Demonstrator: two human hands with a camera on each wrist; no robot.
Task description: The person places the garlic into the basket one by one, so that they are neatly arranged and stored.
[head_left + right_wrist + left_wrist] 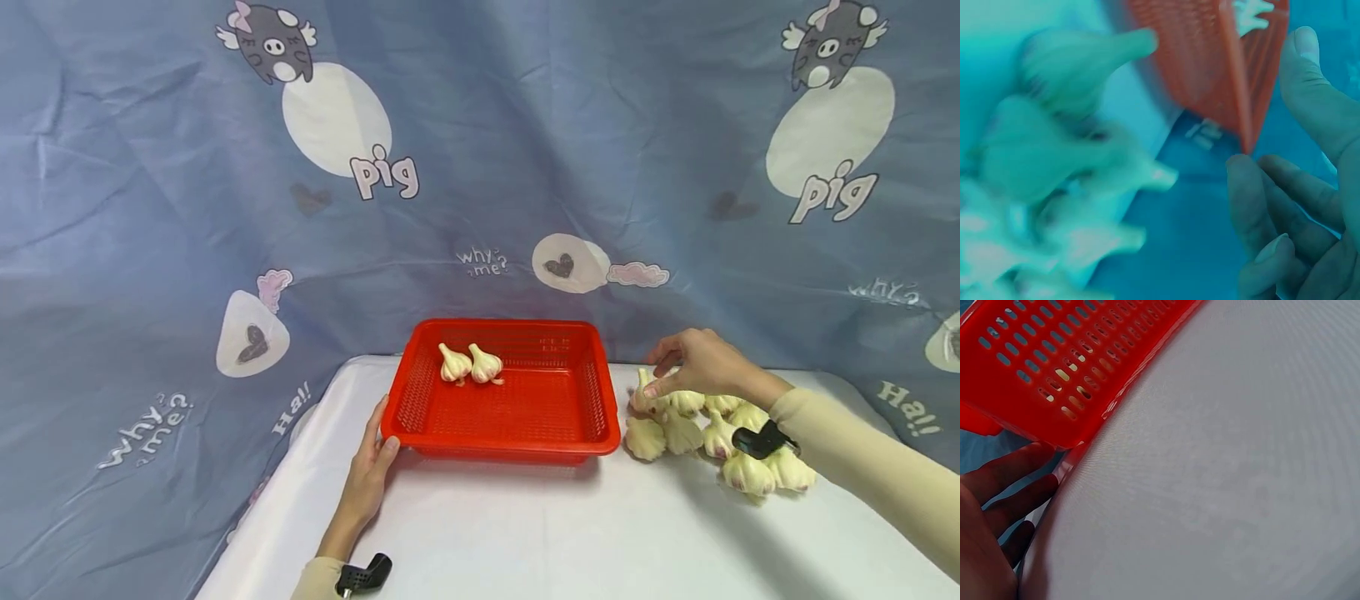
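A red plastic basket [495, 448] with slotted sides sits on the white table. Two garlic bulbs [486, 364] lie inside it, towards the back left. My left hand [367, 479] touches the basket's front left corner, its fingers [1019, 465] loosely extended in the left wrist view. Right of the basket lies a group of several garlic bulbs [718, 435]. Over the near-basket end of that group hovers my right hand [701, 362], thumb and fingers apart. A bulb [642, 392] stands just below its fingertips. The right wrist view shows nothing between the fingers [1247, 200].
A blue cloth [480, 167] printed with pigs and words hangs behind the table and down its left side. The white tabletop [525, 533] stretches in front of the basket. Black wrist cameras [365, 575] are strapped to both forearms.
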